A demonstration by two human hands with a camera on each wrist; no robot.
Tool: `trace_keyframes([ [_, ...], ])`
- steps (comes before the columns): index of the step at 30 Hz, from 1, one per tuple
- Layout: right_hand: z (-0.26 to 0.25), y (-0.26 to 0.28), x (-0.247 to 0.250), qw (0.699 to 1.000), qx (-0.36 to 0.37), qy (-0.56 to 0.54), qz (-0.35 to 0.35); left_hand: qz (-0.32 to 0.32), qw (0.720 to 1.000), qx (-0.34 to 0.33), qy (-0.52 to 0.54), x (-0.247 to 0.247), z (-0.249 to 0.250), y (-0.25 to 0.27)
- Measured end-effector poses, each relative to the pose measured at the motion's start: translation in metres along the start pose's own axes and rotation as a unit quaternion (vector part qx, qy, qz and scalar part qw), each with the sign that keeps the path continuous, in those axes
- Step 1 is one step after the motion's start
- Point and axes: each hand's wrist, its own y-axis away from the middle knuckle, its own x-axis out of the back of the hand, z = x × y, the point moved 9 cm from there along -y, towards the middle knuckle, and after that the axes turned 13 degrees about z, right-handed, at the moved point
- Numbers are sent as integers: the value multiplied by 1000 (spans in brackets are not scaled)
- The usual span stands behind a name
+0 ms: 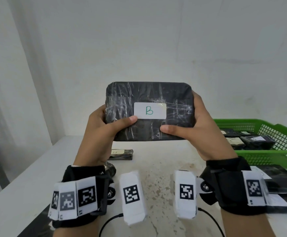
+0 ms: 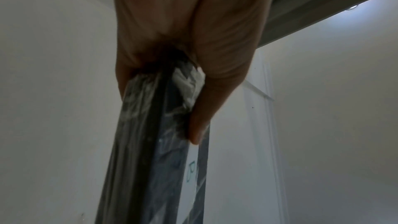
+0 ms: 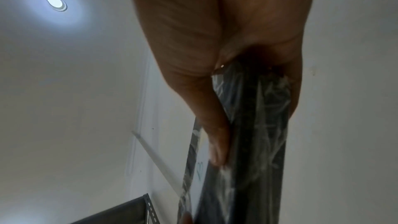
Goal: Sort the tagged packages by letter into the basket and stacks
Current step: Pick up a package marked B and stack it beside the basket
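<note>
Both hands, left hand [image 1: 103, 132] and right hand [image 1: 199, 129], grip the package [image 1: 149, 94] by its short ends, raised above the surface [image 1: 156, 168] so you read tag [image 1: 149, 110] B; basket [image 1: 267, 158] waits at the right edge.

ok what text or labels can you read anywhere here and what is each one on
"B": green handwriting on the white label of the black wrapped package held up by the left hand and right hand.
Labels on the packages in the green basket: too small and blurred to read.
Label on the package on the table behind the left hand: unreadable.
Wrist markers: square black-and-white codes, no words.
</note>
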Motion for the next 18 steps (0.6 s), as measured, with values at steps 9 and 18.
trace_keyframes([
  [9,2,-2,0,998,-3,-57,-28,-33,999,-26,0,1,-2,-3],
  [18,4,-5,8,991,-26,-119,-61,-57,998,-9,15,-3,-4,-1],
])
